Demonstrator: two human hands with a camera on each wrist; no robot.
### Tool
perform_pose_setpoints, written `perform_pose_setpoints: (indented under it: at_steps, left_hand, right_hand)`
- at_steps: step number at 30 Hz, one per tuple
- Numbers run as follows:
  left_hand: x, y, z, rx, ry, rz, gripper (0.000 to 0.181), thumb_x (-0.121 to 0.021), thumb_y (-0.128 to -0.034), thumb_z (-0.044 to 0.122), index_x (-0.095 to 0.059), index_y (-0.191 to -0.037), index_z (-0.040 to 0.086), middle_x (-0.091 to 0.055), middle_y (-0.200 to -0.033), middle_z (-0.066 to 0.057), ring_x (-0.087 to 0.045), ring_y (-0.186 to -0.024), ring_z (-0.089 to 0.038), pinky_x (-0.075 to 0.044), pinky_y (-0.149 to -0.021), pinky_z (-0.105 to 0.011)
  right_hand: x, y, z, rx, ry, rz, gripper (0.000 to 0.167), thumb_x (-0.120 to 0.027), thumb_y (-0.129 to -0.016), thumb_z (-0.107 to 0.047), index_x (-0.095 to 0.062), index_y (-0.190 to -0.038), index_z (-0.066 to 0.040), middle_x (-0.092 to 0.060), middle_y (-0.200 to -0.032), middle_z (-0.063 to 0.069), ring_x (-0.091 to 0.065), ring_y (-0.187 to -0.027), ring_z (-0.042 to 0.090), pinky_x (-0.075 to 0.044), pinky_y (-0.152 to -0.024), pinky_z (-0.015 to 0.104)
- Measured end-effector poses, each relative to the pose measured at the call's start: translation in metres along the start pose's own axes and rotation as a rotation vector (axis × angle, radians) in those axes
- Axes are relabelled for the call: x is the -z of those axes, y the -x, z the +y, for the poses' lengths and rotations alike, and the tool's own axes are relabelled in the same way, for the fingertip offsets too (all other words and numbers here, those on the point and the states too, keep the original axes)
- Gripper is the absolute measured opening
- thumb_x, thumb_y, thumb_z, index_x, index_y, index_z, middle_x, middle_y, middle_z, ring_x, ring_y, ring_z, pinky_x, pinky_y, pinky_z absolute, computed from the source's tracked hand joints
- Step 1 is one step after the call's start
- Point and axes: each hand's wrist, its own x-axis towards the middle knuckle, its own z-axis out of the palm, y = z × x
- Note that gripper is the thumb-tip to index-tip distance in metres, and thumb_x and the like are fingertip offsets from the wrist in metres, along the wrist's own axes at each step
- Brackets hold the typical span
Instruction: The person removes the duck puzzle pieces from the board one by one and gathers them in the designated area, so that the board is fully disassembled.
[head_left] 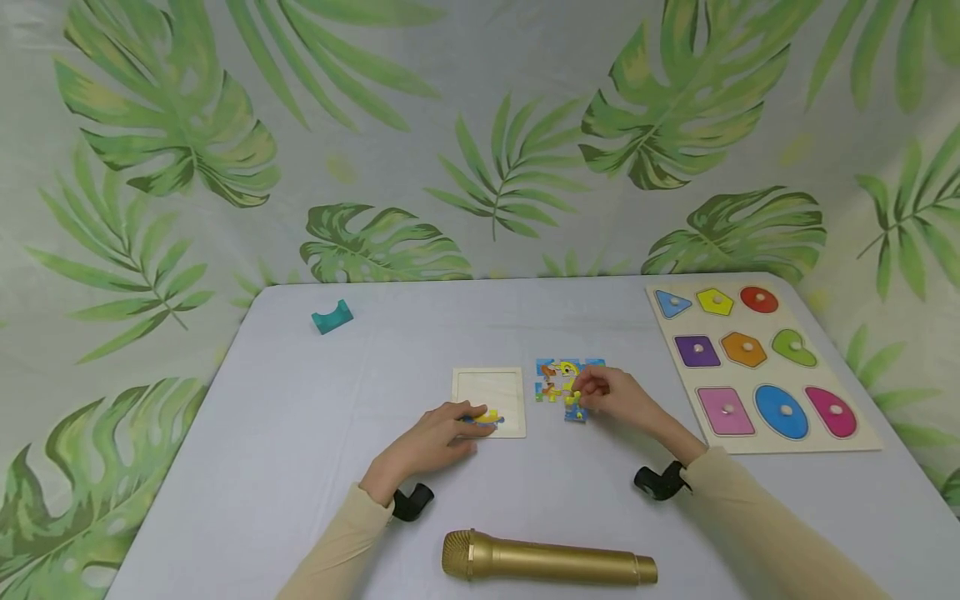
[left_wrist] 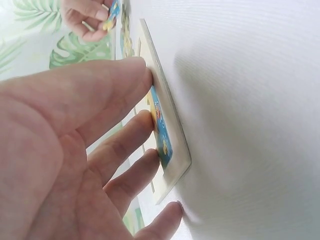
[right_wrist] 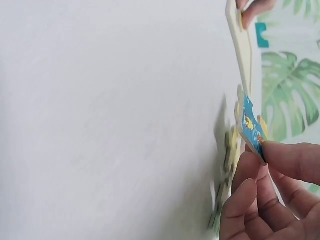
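Observation:
My left hand (head_left: 431,437) rests at the lower left of a shallow wooden puzzle tray (head_left: 487,385), fingers fairly straight. Its fingertips touch blue-and-yellow jigsaw pieces (head_left: 491,416) lying along the tray's near edge; the left wrist view shows their blue printed side (left_wrist: 162,130). Thumb and fingers of my right hand (head_left: 618,398) pinch one blue-and-yellow jigsaw piece (right_wrist: 252,127), tilted, just right of the tray. Beside that hand lies a group of jigsaw pieces (head_left: 551,369) with a yellow and brown picture. My right fingers hide part of this group.
A gold microphone (head_left: 555,561) lies across the near side of the table. To the right is a wooden shape board (head_left: 723,379) with coloured knobbed shapes. At the far left sits a teal curved block (head_left: 332,320). A leaf-patterned cloth (head_left: 525,242) hangs behind the table.

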Motion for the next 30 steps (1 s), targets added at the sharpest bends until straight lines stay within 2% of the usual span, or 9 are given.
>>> perform_pose_setpoints:
  at_steps: [11,23,30]
  left_hand:
    - [0.0,0.0,0.001,0.017,0.019,-0.007,0.036,-0.061,-0.0942,0.013,-0.061,-0.13,0.009,-0.047,-0.142,-0.012,-0.034,-0.133,-0.038,-0.032,-0.101,-0.057]
    - [0.002,0.0,0.004,0.006,0.017,0.001,0.036,-0.061,-0.0936,0.011,-0.061,-0.129,0.007,-0.048,-0.141,-0.014,-0.035,-0.133,-0.04,-0.032,-0.1,-0.057]
    - [0.003,0.001,0.007,0.006,-0.016,0.0,0.035,-0.061,-0.0941,0.013,-0.062,-0.129,0.006,-0.047,-0.141,-0.014,-0.035,-0.133,-0.038,-0.032,-0.102,-0.055]
  right_hand:
    - [0.018,0.019,0.018,-0.082,0.028,0.02,0.012,-0.062,-0.087,0.001,-0.062,-0.099,0.004,-0.057,-0.084,0.007,-0.051,-0.077,0.02,-0.046,-0.063,0.023]
    - [0.014,0.019,0.018,-0.05,0.22,0.062,0.009,-0.063,-0.085,0.002,-0.066,-0.093,-0.003,-0.055,-0.077,0.001,-0.048,-0.075,0.019,-0.042,-0.063,0.028]
    - [0.012,0.018,0.019,0.0,0.267,0.082,0.009,-0.064,-0.084,0.003,-0.065,-0.089,-0.004,-0.055,-0.076,0.0,-0.049,-0.072,0.018,-0.041,-0.06,0.027]
